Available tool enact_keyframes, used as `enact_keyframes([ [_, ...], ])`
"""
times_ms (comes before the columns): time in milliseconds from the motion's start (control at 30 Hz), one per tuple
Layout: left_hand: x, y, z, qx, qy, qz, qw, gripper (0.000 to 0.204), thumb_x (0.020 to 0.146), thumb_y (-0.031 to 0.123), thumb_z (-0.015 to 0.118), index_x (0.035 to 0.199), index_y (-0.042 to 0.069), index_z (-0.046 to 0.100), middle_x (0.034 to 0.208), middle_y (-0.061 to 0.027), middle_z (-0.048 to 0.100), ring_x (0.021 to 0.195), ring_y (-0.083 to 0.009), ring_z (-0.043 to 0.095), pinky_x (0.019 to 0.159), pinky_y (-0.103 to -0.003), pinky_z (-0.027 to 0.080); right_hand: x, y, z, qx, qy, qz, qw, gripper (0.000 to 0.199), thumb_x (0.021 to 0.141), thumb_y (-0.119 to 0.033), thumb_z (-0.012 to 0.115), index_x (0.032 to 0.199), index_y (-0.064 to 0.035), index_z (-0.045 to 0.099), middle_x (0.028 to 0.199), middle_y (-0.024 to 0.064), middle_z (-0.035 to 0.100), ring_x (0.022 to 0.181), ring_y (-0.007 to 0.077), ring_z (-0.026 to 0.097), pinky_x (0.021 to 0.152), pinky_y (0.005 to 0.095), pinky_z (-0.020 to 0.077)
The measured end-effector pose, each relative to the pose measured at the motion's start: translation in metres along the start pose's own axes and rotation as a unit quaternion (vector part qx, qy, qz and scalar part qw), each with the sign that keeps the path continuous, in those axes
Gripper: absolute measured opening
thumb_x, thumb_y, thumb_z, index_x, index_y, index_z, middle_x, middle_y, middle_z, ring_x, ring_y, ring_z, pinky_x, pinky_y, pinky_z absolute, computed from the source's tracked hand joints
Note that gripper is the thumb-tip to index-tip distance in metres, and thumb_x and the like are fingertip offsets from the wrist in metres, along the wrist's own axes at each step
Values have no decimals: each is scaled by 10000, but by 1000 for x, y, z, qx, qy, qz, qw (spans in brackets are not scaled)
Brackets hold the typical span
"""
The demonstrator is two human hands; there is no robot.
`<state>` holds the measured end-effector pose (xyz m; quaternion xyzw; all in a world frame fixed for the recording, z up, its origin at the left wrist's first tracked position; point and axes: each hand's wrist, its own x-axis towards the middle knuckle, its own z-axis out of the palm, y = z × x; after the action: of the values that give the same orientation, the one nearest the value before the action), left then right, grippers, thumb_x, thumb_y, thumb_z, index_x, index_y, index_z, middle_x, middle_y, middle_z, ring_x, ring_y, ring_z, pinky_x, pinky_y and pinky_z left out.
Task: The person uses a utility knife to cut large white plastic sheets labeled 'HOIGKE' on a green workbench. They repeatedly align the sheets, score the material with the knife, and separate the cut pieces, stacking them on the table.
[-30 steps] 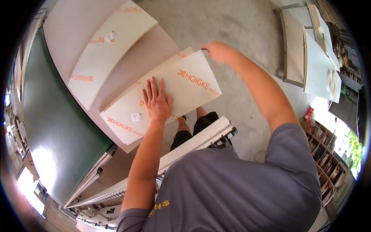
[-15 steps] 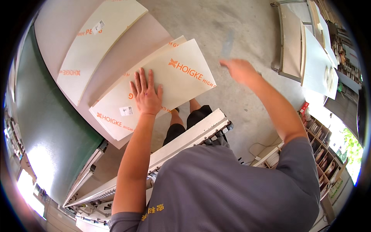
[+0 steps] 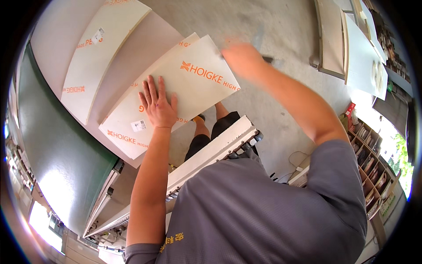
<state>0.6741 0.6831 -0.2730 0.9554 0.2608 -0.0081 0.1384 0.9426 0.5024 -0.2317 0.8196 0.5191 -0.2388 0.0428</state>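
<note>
A white panel (image 3: 198, 83) with orange printing and a small label lies tilted on a stack of similar boards. My left hand (image 3: 157, 105) rests flat on its middle, fingers spread. My right hand (image 3: 241, 59) is blurred with motion at the panel's far right edge; whether it grips the edge cannot be told. The edge of a second printed panel (image 3: 190, 40) shows just under the top one. Another white printed panel (image 3: 101, 53) lies further left on a larger pale board (image 3: 145, 53).
A white machine rail (image 3: 211, 149) runs diagonally below the panels, beside my legs. A dark green surface (image 3: 57, 145) lies at the left. Boards (image 3: 356, 53) lean at the upper right, and shelves (image 3: 369, 163) stand at the right. The floor (image 3: 281, 35) is grey concrete.
My right hand let go of the panel's corner, swung out to the right, and now sits back at the panel's right edge. My left hand stayed flat on the panel.
</note>
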Motion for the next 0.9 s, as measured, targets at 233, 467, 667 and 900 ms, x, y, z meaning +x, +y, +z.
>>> enact_keyframes([
  [233,5,3,4,1,-4,-1,1000,685,944,357,610,1563,159,391,1675,-126,229,1550,-349,181,1256,-536,110,-126,21,46,125,-315,96,936,482,898,-53,532,1362,-150,620,1341,182,622,1228,369,587,985,477,502],
  [467,3,2,3,2,-11,2,1000,675,947,353,603,1555,143,400,1673,-138,229,1545,-369,185,1253,-542,108,38,63,13,367,-45,101,924,494,957,-43,440,1422,-140,575,1054,164,704,838,273,626,804,384,507],
  [667,2,1,1,0,-4,3,1000,674,945,355,601,1550,131,407,1670,-150,232,1543,-379,185,1250,-548,112,60,46,-18,330,-82,81,937,491,959,-39,443,1420,-135,582,1064,155,696,867,252,627,809,385,502],
  [900,4,3,2,-9,1,17,1000,675,941,341,603,1549,126,406,1662,-158,249,1540,-385,194,1247,-554,116,66,55,10,322,-57,58,943,510,940,-19,442,1420,-121,581,1089,151,704,870,266,633,807,394,507],
])
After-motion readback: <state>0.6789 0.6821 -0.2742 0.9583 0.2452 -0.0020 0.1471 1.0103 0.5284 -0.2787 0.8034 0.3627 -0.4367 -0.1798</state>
